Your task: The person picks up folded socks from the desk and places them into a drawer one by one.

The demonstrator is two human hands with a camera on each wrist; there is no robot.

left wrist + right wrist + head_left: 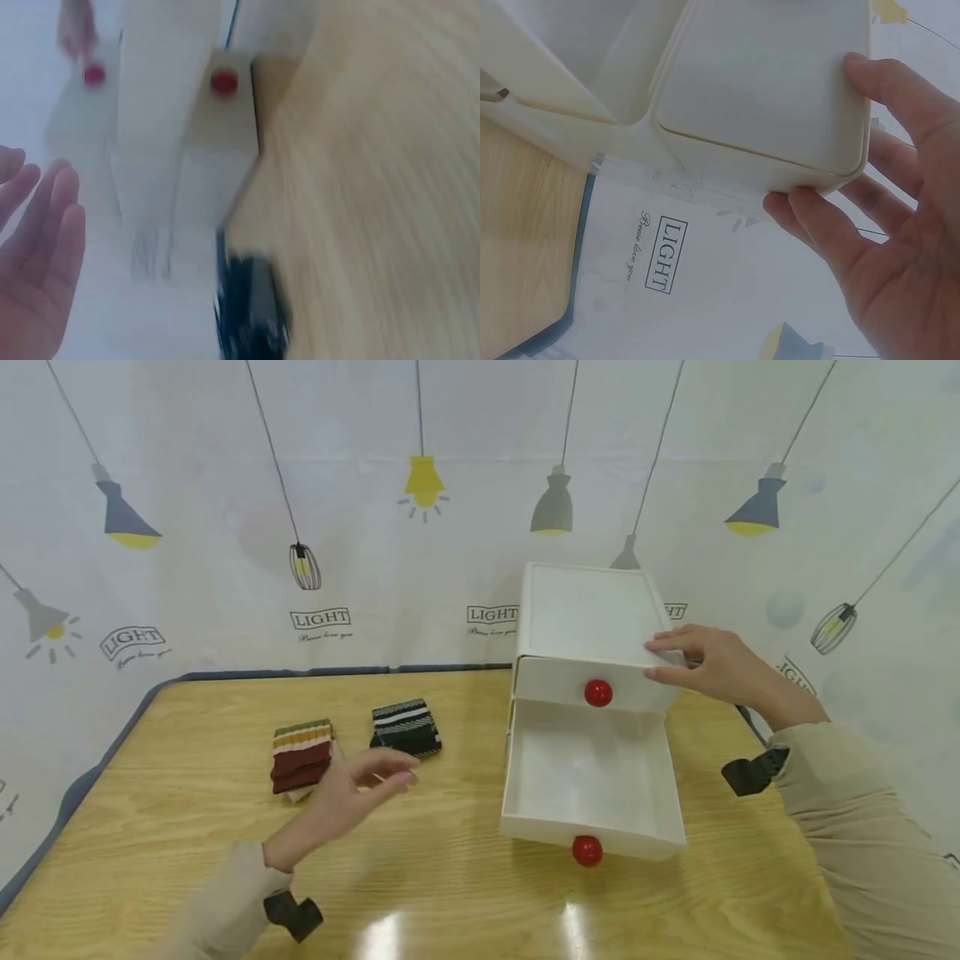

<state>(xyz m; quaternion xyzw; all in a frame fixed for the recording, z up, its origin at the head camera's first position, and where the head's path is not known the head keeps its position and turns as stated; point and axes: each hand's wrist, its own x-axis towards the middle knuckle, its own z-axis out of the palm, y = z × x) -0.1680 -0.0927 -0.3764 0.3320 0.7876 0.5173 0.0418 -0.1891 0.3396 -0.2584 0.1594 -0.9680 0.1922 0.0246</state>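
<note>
A white two-drawer box stands at the right of the wooden table. Its lower drawer is pulled out, with bare white inside; its upper drawer is closed. Each front has a red round knob. My right hand holds the box's upper right front corner, thumb and fingers on different faces. Over the table, my left hand hovers with loosely bent fingers and nothing in it. Beside it lie a folded maroon, yellow and white striped cloth, perhaps socks, and a folded black-and-white striped one.
Behind the table hangs a pale backdrop printed with lamps and the word LIGHT. The table's dark blue back edge runs along it. Bare wood lies between the left hand and the lower drawer.
</note>
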